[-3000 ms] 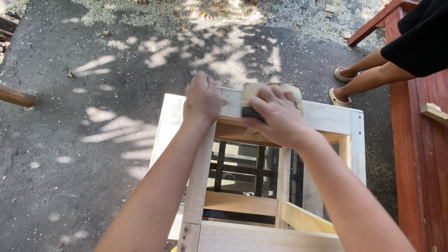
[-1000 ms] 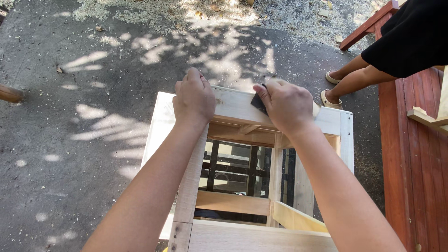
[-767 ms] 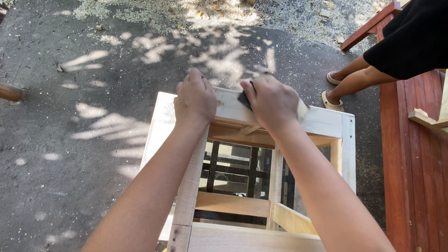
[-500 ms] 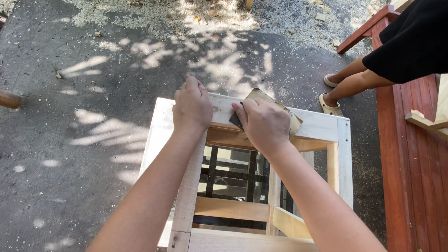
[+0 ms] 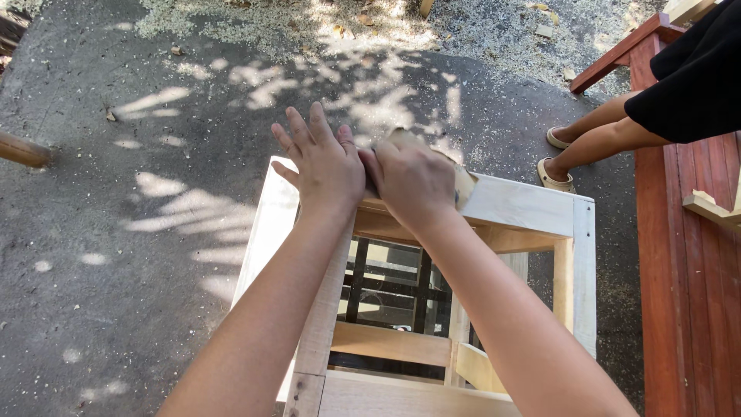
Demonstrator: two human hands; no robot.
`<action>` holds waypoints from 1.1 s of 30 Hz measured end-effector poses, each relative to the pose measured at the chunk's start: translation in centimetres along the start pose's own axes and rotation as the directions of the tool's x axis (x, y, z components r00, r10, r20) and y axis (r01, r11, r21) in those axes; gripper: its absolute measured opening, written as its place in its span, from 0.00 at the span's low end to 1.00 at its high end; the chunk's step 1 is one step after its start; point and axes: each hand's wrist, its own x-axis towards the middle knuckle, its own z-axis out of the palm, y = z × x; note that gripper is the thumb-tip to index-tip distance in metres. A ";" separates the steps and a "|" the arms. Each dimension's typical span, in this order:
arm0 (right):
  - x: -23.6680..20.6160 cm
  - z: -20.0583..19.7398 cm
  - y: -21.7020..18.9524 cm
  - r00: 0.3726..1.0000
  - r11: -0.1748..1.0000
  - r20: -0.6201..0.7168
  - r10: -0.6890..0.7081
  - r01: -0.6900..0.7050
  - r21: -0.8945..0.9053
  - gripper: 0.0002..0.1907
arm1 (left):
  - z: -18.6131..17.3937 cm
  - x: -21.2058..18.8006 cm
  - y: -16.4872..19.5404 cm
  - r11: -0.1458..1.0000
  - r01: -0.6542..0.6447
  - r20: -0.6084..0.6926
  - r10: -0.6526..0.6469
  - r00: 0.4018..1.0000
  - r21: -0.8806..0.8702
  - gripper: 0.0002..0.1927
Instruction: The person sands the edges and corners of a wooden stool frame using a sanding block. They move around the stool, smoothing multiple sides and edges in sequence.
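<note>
1. No package, label, sign or screen shows anywhere in the head view.
</note>
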 end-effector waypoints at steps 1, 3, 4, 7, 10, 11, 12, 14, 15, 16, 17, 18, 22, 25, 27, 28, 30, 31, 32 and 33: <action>0.9 0.4 0.0 0.999 0.999 0.043 0.030 -0.029 -0.031 0.22 | -0.1 0.0 0.1 1.000 0.013 -0.007 -0.013 1.000 -0.005 0.32; 1.2 1.0 0.2 0.985 0.994 0.146 0.093 -0.083 -0.072 0.20 | -0.3 -0.1 0.2 0.999 0.035 -0.015 -0.035 0.999 -0.014 0.32; 0.9 1.2 0.3 0.972 0.991 0.201 0.122 -0.107 -0.083 0.21 | -0.4 -0.2 0.2 0.999 0.042 -0.009 -0.042 0.999 -0.003 0.31; -0.5 1.3 0.5 0.997 0.962 0.061 -0.046 0.061 -0.267 0.25 | -0.7 -0.5 0.5 0.999 0.049 0.001 -0.049 0.999 0.019 0.31; -0.9 0.8 0.1 0.987 0.963 0.158 0.004 0.039 -0.266 0.30 | -0.8 -0.5 0.8 0.999 0.043 0.010 -0.043 0.999 0.007 0.30; -1.0 0.4 -0.1 0.964 0.975 0.253 0.079 -0.021 -0.223 0.31 | -0.8 -0.5 0.8 0.999 0.046 0.015 -0.046 0.999 0.004 0.31; -0.4 0.2 -0.5 0.931 0.979 0.331 0.153 -0.098 -0.177 0.32 | -0.9 -0.4 0.9 0.999 0.050 0.020 -0.050 0.999 0.002 0.31; 0.9 -0.3 -1.3 0.825 0.961 0.495 0.274 -0.256 -0.105 0.33 | -0.9 -0.4 0.8 0.998 0.065 0.018 -0.064 0.998 -0.017 0.31; 1.6 -0.5 -1.6 0.815 0.956 0.501 0.291 -0.271 -0.115 0.34 | -1.0 -0.4 0.7 0.997 0.074 0.024 -0.074 0.997 -0.024 0.31; 1.5 -0.9 -1.8 0.808 0.950 0.501 0.310 -0.285 -0.128 0.34 | -1.0 -0.5 0.6 0.998 0.068 0.012 -0.067 0.998 -0.020 0.31; 1.7 -1.1 -2.0 0.808 0.945 0.491 0.326 -0.298 -0.137 0.35 | -1.0 -0.6 0.5 0.998 0.054 -0.010 -0.054 0.998 -0.016 0.31; 1.4 -1.4 -2.0 0.850 0.958 0.441 0.286 -0.245 -0.148 0.34 | -0.9 -0.7 0.3 0.999 0.042 -0.029 -0.042 0.999 -0.008 0.31; -0.6 -1.4 -1.1 0.909 0.970 0.357 0.214 -0.156 -0.185 0.32 | -0.5 -0.6 0.2 1.000 0.007 -0.054 -0.008 0.999 -0.020 0.32; -0.6 0.0 -0.3 0.899 0.970 0.373 0.230 -0.180 -0.165 0.31 | -0.2 -0.2 0.4 1.000 -0.005 -0.077 0.007 0.997 0.019 0.33; 0.0 0.8 0.1 0.882 0.971 0.409 0.235 -0.191 -0.145 0.30 | -0.2 0.0 0.5 0.998 -0.024 -0.122 0.031 0.992 0.054 0.34; 0.1 1.0 0.4 0.864 0.969 0.439 0.246 -0.203 -0.143 0.30 | -0.2 -0.1 0.5 0.996 -0.031 -0.077 0.038 0.996 0.079 0.34; -0.2 0.7 1.0 0.871 0.974 0.438 0.223 -0.182 -0.135 0.30 | -0.5 -0.2 0.5 0.990 -0.061 -0.007 0.063 0.998 0.130 0.33; -0.6 0.2 1.4 0.884 0.980 0.423 0.196 -0.158 -0.125 0.30 | -0.7 -0.4 0.5 0.995 -0.014 0.022 0.012 1.000 0.100 0.32; -1.2 -0.4 1.8 0.898 0.984 0.405 0.169 -0.134 -0.114 0.30 | -0.8 -0.5 0.5 0.997 0.031 0.050 -0.035 0.998 0.072 0.31; -1.7 -1.1 2.2 0.889 0.976 0.405 0.214 -0.185 -0.111 0.30 | -1.0 -0.6 0.5 0.996 0.075 0.075 -0.078 0.994 0.045 0.30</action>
